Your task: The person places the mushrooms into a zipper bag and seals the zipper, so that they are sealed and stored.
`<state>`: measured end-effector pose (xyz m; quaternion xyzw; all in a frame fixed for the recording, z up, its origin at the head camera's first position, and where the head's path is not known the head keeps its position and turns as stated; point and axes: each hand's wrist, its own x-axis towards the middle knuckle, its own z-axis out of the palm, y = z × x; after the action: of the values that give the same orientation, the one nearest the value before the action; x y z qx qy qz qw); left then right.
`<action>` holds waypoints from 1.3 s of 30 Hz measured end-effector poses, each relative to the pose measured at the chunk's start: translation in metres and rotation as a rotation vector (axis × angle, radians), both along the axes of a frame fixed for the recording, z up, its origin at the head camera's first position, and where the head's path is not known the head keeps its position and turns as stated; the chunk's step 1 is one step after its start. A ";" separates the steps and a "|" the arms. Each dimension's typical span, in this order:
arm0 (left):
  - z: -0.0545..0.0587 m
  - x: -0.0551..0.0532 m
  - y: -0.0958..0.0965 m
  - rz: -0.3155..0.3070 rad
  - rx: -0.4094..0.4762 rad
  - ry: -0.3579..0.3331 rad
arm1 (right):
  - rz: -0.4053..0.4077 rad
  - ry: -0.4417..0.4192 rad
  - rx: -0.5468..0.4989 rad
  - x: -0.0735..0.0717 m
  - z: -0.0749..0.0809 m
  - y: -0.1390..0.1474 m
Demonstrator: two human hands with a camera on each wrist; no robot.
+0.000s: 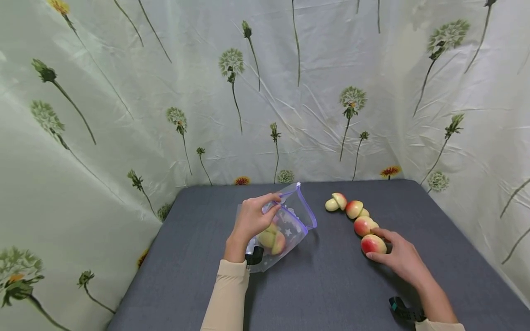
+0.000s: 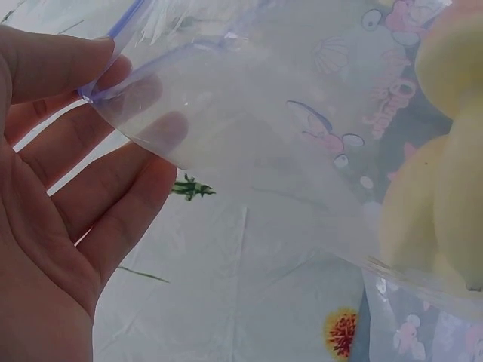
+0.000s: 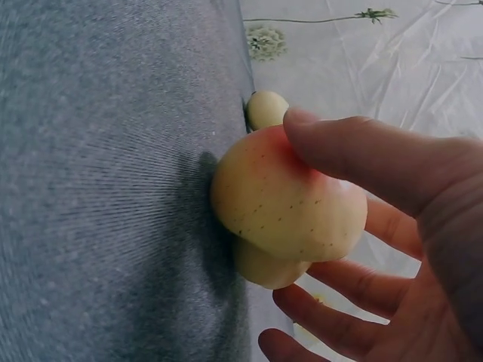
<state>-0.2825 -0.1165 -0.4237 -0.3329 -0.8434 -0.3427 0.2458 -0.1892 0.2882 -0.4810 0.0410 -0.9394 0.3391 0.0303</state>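
My left hand (image 1: 253, 217) pinches the rim of a clear zip bag (image 1: 295, 230) with a purple closure, thumb against fingers. The bag's mouth gapes toward the upper right, and pale yellow and red mushrooms (image 1: 272, 240) show through its printed wall. In the left wrist view, the thumb and fingers (image 2: 56, 64) grip the purple edge. My right hand (image 1: 400, 259) holds the nearest mushroom (image 1: 371, 245) of a curved row, model-like with a red and yellow cap. In the right wrist view, the thumb lies on that mushroom's speckled cap (image 3: 287, 204) and the fingers reach round its far side.
Beyond the held mushroom, others of the row lie on the dark grey table (image 1: 331, 294): a red-capped one (image 1: 364, 225), another (image 1: 355, 209) and a paler one (image 1: 336, 202) farthest off. A white dandelion-print cloth (image 1: 265, 101) hangs behind and at the sides.
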 end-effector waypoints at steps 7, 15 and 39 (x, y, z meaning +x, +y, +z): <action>0.000 -0.001 0.000 -0.015 0.004 0.013 | -0.011 -0.013 0.009 0.001 -0.004 -0.001; -0.002 -0.003 0.001 0.001 -0.012 0.002 | -0.012 -0.018 0.034 -0.001 -0.007 0.002; 0.000 -0.002 -0.001 -0.011 -0.016 -0.002 | -0.017 -0.008 0.052 0.002 -0.004 0.000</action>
<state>-0.2841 -0.1173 -0.4237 -0.3391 -0.8445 -0.3375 0.2407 -0.1871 0.2882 -0.4852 0.0326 -0.9484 0.3142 0.0281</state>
